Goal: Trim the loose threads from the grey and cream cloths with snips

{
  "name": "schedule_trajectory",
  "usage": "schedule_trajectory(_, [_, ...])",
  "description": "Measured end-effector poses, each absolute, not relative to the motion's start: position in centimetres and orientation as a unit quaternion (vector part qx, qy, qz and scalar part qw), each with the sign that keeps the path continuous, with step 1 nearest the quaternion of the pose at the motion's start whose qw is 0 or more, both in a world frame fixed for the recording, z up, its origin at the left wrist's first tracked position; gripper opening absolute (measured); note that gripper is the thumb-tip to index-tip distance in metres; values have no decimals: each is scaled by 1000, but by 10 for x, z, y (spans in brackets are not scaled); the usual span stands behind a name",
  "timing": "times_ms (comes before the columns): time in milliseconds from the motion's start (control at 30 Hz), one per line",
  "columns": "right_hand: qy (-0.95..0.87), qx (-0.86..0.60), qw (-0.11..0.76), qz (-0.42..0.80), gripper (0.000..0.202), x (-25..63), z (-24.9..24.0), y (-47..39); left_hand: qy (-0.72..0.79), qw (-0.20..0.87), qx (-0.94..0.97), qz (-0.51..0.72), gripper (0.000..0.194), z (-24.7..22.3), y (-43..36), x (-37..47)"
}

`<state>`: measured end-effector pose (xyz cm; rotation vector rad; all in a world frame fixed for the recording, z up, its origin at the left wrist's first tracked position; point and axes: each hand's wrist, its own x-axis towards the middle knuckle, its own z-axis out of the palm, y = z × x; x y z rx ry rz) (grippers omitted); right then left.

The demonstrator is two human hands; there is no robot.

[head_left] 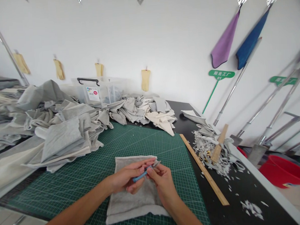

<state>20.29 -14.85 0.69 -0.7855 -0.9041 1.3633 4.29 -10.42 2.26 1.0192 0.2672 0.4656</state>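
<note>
Behind the table stretches a white wall (176,40), hung with yellow gloves (145,80) and, to the right, a purple cloth (224,41) and a blue cloth (253,36). Before it stands the black table (180,109), much of it covered by a green cutting mat (146,139). A large pile of grey and off-white cloths (60,130) spreads over the left side and overlaps the mat. Toward the back sits a clear plastic box (104,96) with a black handle, and a smaller heap of cloths (139,108) lies just in front and to its right. Off the table's right edge, low down, is a red bucket (281,171). Near the front of the mat one grey cloth (134,202) lies flat, under both hands. Beside the mat's right edge runs a wooden ruler (204,170), with pale scraps (222,167) heaped past it. Over the flat cloth, the left hand (132,177) has its fingers closed about a small blue tool (140,176) with a metal tip; the right hand (163,180) touches that tool with its thumb, though whether it grips or merely steadies it I cannot tell.
</note>
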Motion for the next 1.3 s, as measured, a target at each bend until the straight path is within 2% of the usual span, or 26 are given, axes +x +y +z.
schedule_trajectory(533, [-421,-319,605,596,21,186,34,-158,192,791,513,272,55,34,-124,25])
schedule_trajectory(767, [-419,-327,609,588,13,163,38,-168,233,737,551,314,54,35,-134,15])
schedule_trajectory(967, [-427,-346,621,559,15,152,43,-165,235,743,540,318,53,39,-132,6])
schedule_trajectory(1300, [-414,-322,619,585,14,134,48,-165,230,745,530,334,53,39,-127,-3])
